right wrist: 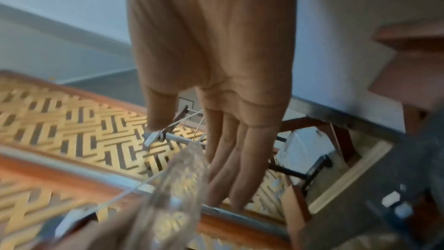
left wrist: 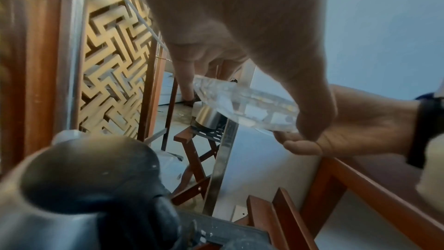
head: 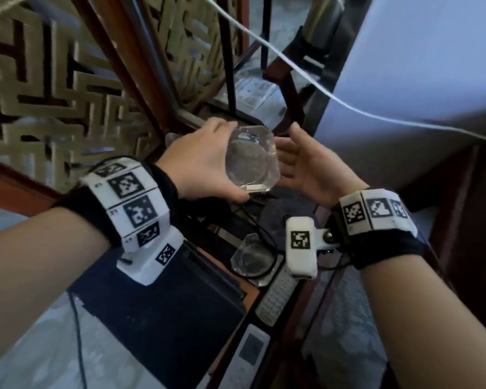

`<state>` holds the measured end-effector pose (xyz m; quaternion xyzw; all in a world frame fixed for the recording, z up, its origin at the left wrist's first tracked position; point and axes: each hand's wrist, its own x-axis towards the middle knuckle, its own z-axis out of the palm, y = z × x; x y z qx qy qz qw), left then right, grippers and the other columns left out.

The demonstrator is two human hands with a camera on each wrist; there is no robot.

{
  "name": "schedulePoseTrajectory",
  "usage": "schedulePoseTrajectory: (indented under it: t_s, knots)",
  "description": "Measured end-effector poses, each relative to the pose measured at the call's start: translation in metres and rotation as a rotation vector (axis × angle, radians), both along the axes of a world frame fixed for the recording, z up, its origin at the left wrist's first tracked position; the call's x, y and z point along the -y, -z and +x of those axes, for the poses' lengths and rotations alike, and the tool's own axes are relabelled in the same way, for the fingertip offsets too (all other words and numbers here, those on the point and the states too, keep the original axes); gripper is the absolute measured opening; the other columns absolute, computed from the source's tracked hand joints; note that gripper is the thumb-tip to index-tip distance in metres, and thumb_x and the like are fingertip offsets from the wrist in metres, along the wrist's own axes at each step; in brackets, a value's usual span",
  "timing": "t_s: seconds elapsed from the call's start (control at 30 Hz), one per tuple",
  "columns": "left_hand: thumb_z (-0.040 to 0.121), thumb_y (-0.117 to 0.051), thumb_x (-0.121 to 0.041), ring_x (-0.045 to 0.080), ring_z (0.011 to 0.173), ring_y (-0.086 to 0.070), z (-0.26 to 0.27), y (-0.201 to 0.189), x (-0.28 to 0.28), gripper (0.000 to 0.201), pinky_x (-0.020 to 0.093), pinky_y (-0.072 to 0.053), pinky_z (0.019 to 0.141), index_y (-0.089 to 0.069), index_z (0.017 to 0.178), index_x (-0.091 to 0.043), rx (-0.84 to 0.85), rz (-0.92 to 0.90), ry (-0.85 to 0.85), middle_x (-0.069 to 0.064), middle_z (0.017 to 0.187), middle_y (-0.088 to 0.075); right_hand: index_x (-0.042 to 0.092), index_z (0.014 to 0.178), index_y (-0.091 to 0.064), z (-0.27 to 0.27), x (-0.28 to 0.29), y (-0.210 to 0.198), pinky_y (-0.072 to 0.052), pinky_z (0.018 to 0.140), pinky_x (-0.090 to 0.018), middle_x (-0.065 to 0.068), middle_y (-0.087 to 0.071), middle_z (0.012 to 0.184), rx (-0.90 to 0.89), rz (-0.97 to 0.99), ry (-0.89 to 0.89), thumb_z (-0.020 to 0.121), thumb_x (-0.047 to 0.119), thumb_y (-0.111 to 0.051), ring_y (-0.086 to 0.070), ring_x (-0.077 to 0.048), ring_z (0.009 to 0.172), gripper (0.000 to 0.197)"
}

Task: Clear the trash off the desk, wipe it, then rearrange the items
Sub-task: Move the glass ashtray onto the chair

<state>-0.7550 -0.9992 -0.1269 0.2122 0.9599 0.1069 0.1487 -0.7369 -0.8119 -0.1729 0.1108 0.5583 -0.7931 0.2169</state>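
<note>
Above desk (head: pixel 227 279), left hand (head: pixel 199 161) fingers (left wrist: pixel 185 79) grip glass ashtray (head: pixel 253 161).

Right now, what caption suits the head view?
Left hand grips a clear faceted glass ashtray; open right hand waits beside it.

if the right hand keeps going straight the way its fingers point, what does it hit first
Most likely the glass ashtray that the left hand grips by its edges. The right hand is open, palm toward the glass and close beside it, fingers straight. Depth is unclear; the fingertips might slide past its far side.
</note>
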Motion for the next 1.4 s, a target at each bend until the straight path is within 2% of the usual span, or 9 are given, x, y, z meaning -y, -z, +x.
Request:
schedulePoseTrajectory:
  t_s: [0.23,0.4,0.53,0.63,0.8,0.97,1.2,1.27,1.4]
  knots:
    - [0.056,-0.082,-0.047,0.021,0.129,-0.038,-0.020,0.020,-0.063,0.118,0.033,-0.038,0.104,-0.018,0.148,-0.009,0.075,-0.051,0.170,0.003,0.145,-0.026,0.016,0.120,-0.059,0.015,-0.029,0.030,-0.055,0.055,-0.024,-0.001,-0.068,0.090,-0.053,0.125,0.290,0.096,0.011,-0.050,-0.067,-0.010,0.062,0.027]
    - [0.071,-0.081,-0.025,0.021,0.146,0.004,-0.029,0.057,-0.101,0.121,0.027,-0.012,0.115,0.008,0.150,-0.009,0.357,0.102,0.139,0.010,0.157,0.014,0.009,0.123,-0.059,0.024,-0.056,0.062,-0.056,0.059,-0.023,-0.008,-0.066,0.096,0.033,0.129,0.544,0.094,0.002,-0.049,-0.066,-0.012,0.069,0.032]
    - [0.083,-0.067,-0.003,0.031,0.118,-0.055,-0.043,0.097,-0.128,0.061,0.042,-0.041,0.105,-0.040,0.138,-0.004,0.542,0.427,-0.061,0.018,0.130,-0.055,0.015,0.101,-0.067,0.023,-0.079,0.085,-0.055,0.067,-0.026,-0.001,-0.067,0.084,0.034,0.186,0.744,0.092,-0.004,-0.048,-0.064,-0.013,0.072,0.028]
    - [0.081,-0.061,0.008,0.021,0.094,-0.064,-0.055,0.134,-0.157,0.041,0.036,-0.051,0.091,-0.062,0.121,-0.004,0.474,0.531,-0.196,0.017,0.108,-0.068,0.019,0.094,-0.070,0.012,-0.100,0.121,-0.054,0.081,-0.037,0.002,-0.067,0.082,0.057,0.336,0.819,0.091,0.000,-0.052,-0.063,-0.016,0.077,0.027]
    - [0.072,-0.066,0.012,0.024,0.101,-0.065,-0.063,0.186,-0.170,0.043,0.041,-0.052,0.092,-0.068,0.110,-0.006,0.601,0.549,-0.427,0.011,0.103,-0.070,0.023,0.088,-0.068,0.001,-0.114,0.170,-0.048,0.084,-0.040,-0.005,-0.065,0.086,0.135,0.593,0.614,0.091,0.012,-0.051,-0.058,-0.022,0.088,0.021]
    - [0.077,-0.055,0.021,0.030,0.101,-0.064,-0.072,0.219,-0.181,0.047,0.039,-0.055,0.081,-0.063,0.117,-0.003,0.683,0.660,-0.551,0.018,0.108,-0.067,0.027,0.134,-0.052,-0.018,-0.132,0.178,-0.026,0.111,-0.033,-0.017,-0.043,0.135,0.235,0.964,0.386,0.097,0.031,-0.039,-0.036,-0.035,0.128,0.039]
    - [0.079,-0.057,0.020,0.020,0.086,-0.060,-0.074,0.246,-0.180,0.050,0.029,-0.055,0.066,-0.060,0.123,-0.002,0.687,0.534,-0.457,0.010,0.097,-0.065,0.025,0.123,-0.057,0.000,-0.130,0.184,-0.028,0.098,-0.035,-0.007,-0.035,0.126,0.067,1.533,0.055,0.094,0.023,-0.045,-0.031,-0.029,0.119,0.032]
    - [0.077,-0.060,0.018,0.019,0.087,-0.061,-0.077,0.245,-0.180,0.051,0.026,-0.054,0.063,-0.061,0.123,-0.005,0.670,0.477,-0.390,0.012,0.106,-0.068,0.023,0.123,-0.057,-0.001,-0.133,0.183,-0.030,0.097,-0.036,-0.007,-0.035,0.125,0.035,1.589,0.014,0.094,0.023,-0.046,-0.031,-0.029,0.118,0.031]
    - [0.080,-0.069,-0.005,0.023,0.107,-0.061,-0.082,0.233,-0.180,0.041,0.025,-0.045,0.083,-0.064,0.120,-0.009,0.535,0.311,-0.236,0.009,0.117,-0.067,0.018,0.122,-0.059,-0.004,-0.132,0.185,-0.033,0.098,-0.035,-0.009,-0.035,0.127,0.089,1.418,0.123,0.092,0.019,-0.049,-0.032,-0.030,0.120,0.032]
